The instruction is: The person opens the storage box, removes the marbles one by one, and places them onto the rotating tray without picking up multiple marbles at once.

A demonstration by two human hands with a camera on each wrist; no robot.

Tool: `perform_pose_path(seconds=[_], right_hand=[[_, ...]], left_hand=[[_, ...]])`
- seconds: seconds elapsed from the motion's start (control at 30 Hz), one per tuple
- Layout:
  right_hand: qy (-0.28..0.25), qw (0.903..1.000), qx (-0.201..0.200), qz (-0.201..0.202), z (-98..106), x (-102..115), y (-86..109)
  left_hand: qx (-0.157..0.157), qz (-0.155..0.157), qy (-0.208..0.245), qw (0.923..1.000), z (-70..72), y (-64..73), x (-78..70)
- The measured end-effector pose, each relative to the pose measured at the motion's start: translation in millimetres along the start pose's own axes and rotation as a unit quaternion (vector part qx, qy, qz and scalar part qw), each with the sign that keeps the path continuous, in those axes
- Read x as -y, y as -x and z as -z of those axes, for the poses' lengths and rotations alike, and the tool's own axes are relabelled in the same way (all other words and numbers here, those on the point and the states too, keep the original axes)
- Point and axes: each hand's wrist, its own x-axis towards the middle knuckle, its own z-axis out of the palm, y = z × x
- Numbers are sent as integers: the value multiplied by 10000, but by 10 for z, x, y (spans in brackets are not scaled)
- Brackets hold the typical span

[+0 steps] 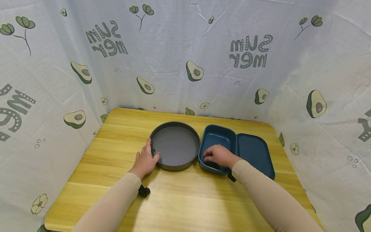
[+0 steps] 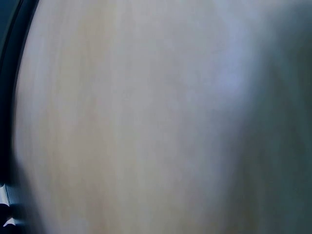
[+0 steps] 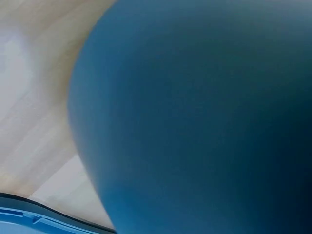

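Observation:
In the head view, my left hand (image 1: 146,161) rests at the left rim of a round grey pan (image 1: 175,146), index finger along the rim and thumb over its front edge. Small blue and green round pieces (image 1: 153,150) lie inside the pan beside this hand. My right hand (image 1: 218,155) reaches down into a dark blue rectangular box (image 1: 218,130), fingers bent downward near its front left part. I cannot tell whether those fingers pinch anything. The right wrist view is filled by the blurred outer wall of the box (image 3: 185,122).
A dark blue lid (image 1: 255,151) lies right of the box, against its side. Pan and box stand side by side on a yellow wooden table (image 1: 185,203). An avocado-print cloth (image 1: 174,48) hangs behind and at both sides. Black wrist gear (image 1: 144,191) shows under the left sleeve.

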Motion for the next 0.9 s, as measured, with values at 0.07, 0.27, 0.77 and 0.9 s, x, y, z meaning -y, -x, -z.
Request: perform_pose_path(seconds=[0.07, 0.27, 0.77, 0.9], right_hand=[[-139, 9999, -74, -42, 22, 15, 4], [-430, 9988, -158, -166, 102, 82, 19], [-474, 9983, -271, -217, 191, 98, 80], [-559, 9978, -282, -217, 214, 118, 84]], left_hand=[[15, 0, -2, 10000, 2, 3, 0], [21, 4, 0, 10000, 7, 13, -7], [-4, -52, 55, 10000, 25, 41, -41], [-10, -45, -3, 10000, 17, 33, -25]])
